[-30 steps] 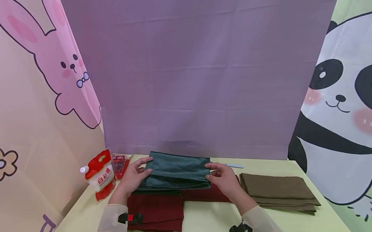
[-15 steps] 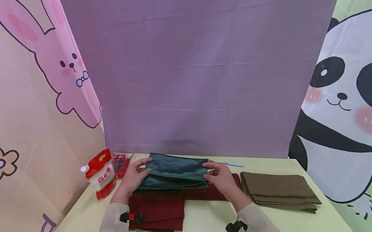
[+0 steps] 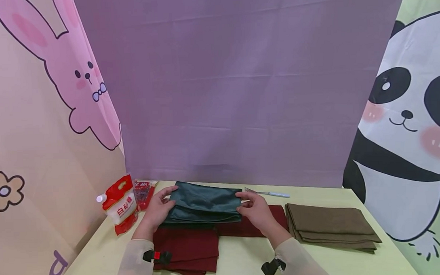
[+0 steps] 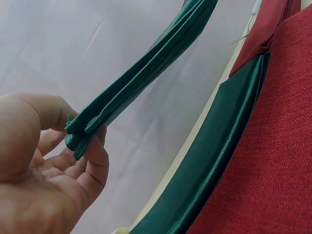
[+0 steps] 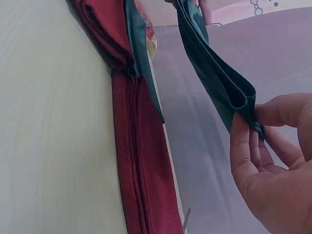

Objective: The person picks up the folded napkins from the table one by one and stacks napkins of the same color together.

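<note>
Over the pale table, left hand and right hand pinch a folded satiny green cloth.

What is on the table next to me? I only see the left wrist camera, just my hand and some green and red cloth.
Observer: A folded brown cloth lies on the table, apart from the red cloth.
Child: Is my other hand holding the green one too?
Observer: Yes. The right hand pinches one end of the green cloth, and the left hand pinches the other end.
Child: Anything near my left hand?
Observer: A red and white bag stands just beyond it, by the rabbit curtain.
</note>
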`<state>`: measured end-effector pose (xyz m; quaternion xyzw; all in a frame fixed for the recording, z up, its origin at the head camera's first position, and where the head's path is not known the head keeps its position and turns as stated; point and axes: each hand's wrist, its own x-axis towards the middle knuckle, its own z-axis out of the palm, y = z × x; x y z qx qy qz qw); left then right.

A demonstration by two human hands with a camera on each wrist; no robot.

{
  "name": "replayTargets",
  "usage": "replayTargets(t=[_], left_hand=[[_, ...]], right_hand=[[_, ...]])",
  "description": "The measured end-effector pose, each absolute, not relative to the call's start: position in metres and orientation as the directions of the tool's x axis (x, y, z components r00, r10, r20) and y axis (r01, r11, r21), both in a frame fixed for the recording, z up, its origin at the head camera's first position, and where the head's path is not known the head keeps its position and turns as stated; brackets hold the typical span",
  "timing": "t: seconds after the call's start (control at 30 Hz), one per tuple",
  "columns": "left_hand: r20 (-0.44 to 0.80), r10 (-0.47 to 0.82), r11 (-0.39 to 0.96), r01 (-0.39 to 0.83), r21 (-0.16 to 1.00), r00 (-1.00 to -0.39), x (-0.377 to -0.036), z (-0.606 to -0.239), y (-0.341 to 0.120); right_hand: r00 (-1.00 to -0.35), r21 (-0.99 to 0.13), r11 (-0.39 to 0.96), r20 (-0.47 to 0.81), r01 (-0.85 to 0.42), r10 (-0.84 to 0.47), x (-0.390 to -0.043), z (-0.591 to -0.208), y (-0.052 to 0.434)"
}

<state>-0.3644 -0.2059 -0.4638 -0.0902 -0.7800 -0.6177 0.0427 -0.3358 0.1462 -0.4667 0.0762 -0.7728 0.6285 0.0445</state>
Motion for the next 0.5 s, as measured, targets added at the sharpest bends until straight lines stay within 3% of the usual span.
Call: replayTargets(t=[0.5], left_hand=[[0.166, -0.006, 0.284, 0.158, 0.946, -0.986, -0.37, -0.472, -0.207]], right_hand=[[-0.987, -0.96, 0.235, 0.143, -0.155, -0.065, -0.35, -0.477, 0.135]])
